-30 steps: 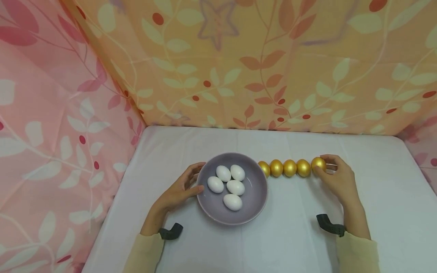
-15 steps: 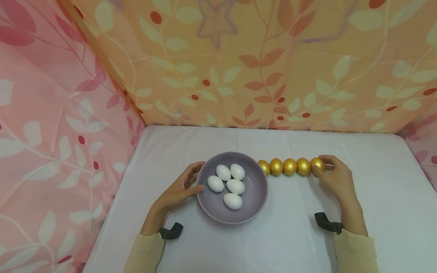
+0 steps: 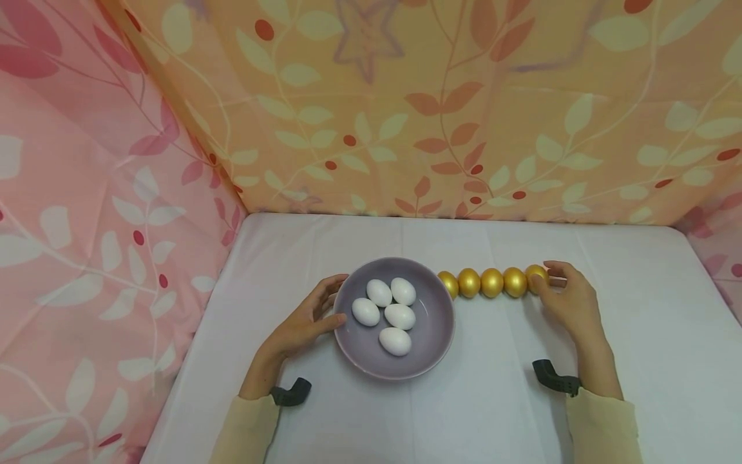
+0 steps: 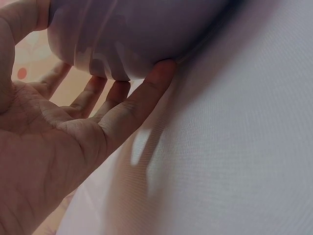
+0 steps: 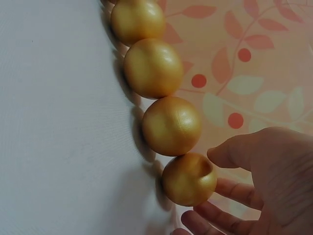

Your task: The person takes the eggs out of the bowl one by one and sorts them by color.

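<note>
My left hand [image 3: 306, 322] holds the mauve bowl [image 3: 426, 351] at its left side, the thumb over the rim and the fingertips against the outer wall [image 4: 142, 34]. Inside the bowl lie several white eggs [image 3: 395, 341]. To its right runs a row of golden eggs [image 3: 492, 283], set side by side; the bowl's rim partly hides the leftmost. My right hand [image 3: 570, 299] has thumb and fingers around the end egg [image 5: 190, 180] at the row's right. In the right wrist view this egg touches its neighbour [image 5: 171, 126], and a dark dimple-like reflection shows beside the thumb.
A white cloth [image 3: 464, 412] covers the table. Behind it hangs a yellow-orange leaf-print curtain [image 3: 371, 129], and a pink one [image 3: 87, 225] hangs along the left. Each wrist wears a black strap mount [image 3: 556, 377].
My right hand has slid the end golden egg slightly to the left, closing the small gap to the row. The left hand and the bowl stay put.
</note>
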### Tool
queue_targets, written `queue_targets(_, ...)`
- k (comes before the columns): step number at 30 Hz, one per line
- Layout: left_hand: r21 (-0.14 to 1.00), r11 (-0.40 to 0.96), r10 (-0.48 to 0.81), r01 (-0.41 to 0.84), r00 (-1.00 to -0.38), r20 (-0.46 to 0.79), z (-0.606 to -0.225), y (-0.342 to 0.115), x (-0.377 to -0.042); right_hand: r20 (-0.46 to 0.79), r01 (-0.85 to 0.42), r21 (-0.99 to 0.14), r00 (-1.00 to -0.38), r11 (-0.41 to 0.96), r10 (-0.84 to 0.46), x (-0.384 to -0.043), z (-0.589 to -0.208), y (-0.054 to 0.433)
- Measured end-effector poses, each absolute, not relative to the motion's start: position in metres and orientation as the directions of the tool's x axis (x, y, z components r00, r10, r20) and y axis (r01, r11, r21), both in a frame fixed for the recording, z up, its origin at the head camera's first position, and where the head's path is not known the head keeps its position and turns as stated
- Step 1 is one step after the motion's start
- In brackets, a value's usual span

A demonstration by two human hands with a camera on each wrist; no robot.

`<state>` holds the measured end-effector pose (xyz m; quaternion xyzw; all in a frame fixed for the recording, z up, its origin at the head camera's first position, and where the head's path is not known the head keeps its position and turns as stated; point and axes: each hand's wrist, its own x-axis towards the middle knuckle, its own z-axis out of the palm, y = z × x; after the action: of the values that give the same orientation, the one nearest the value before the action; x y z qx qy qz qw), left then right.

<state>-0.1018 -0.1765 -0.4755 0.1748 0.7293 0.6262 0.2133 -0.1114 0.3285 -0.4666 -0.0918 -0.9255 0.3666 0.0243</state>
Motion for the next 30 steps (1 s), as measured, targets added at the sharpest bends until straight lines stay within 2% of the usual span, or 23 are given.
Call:
queue_targets(12, 0.988, 0.153, 0.518, -0.013, -0.850, -0.091, -0.478, -0.176, -0.104, 0.013, 0.149, -0.676, -0.977, 0.722, 0.214, -0.110, -0.459, 0.325)
queue_targets(21, 0.988, 0.156, 0.511, -0.015, -0.855, -0.094, -0.475, -0.172, -0.103, 0.121, 0.058, -0.667, -0.975, 0.743, 0.185, -0.109, -0.444, 0.300)
queue_targets(30, 0.986, 0.167, 0.503, -0.023, -0.858, -0.105, -0.474, -0.176, -0.101, 0.168, -0.056, -0.669, -0.983, 0.741, 0.077, -0.109, -0.421, 0.260)
